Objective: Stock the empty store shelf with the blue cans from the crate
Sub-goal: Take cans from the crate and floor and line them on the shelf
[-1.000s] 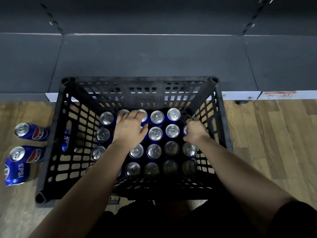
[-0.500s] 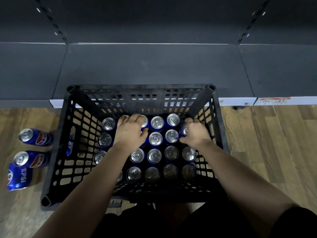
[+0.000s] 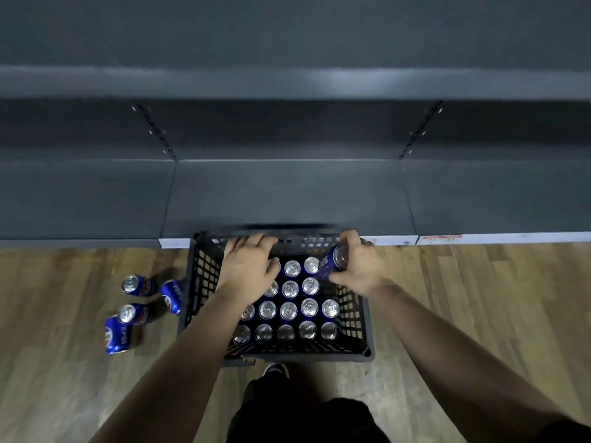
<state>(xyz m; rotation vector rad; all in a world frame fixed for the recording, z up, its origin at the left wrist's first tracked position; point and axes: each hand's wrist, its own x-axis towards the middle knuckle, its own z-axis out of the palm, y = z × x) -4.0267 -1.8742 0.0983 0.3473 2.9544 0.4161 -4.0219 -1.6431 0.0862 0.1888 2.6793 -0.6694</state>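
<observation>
Black plastic crate (image 3: 355, 318) — on the wood floor (image 3: 479, 314), against the empty bottom shelf (image 3: 287, 193), presumably for a short carry. Blue Pepsi cans (image 3: 289, 310) — upright in rows inside. Right hand (image 3: 358, 270) wraps one tilted can (image 3: 331, 262), raised above the rows. Left hand (image 3: 248, 266) covers the far-left cans; grip cannot be told. Loose cans (image 3: 136, 284) lie left of the crate.

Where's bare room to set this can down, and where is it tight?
The shelf behind the crate is bare from seam to seam, as are the panels either side. The floor right of the crate is bare. Tight: inside the crate, packed with cans, and the floor left of it, with loose cans.
</observation>
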